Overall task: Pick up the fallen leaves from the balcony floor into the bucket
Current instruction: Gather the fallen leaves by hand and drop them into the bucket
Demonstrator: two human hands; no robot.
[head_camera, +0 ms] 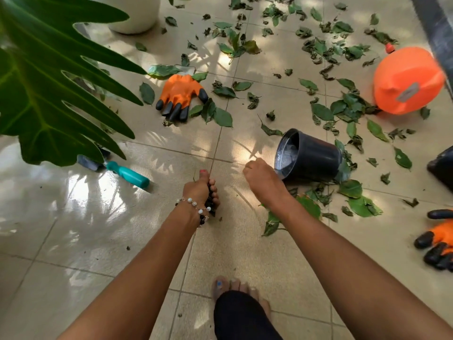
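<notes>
We reach both hands down over the tiled floor (73, 229). Our left hand (199, 190), a bead bracelet (196, 207) at its wrist, is curled tight round a dark wad of leaves that shows between the fingers. Our right hand (261, 179) is closed in a loose fist; whether it holds anything we cannot tell.

Just right of the right hand, almost touching its knuckles, lies the black bucket (310, 157), tipped on its side. Its long axis runs left to right, mouth open toward the right hand, base pointing away to the right. Leaves (353, 188) lie against its near side and under the right forearm, and many more are strewn ahead and to the right of both hands.

Ahead of the left hand an orange glove (180, 94) with black fingertips lies flat, fingers pointing back toward us, with leaves round it. Left of the left hand lies a tool with a teal handle (128, 174), its head partly hidden under a big lobed plant leaf (49, 89) that overhangs that corner. Beyond it stands a white pot (137, 15). Far right of the right hand lies a second glove (438, 241), cut by the edge, and farther ahead an orange tub (405, 81) on its side. Our bare foot (239, 289) stands between our forearms.
</notes>
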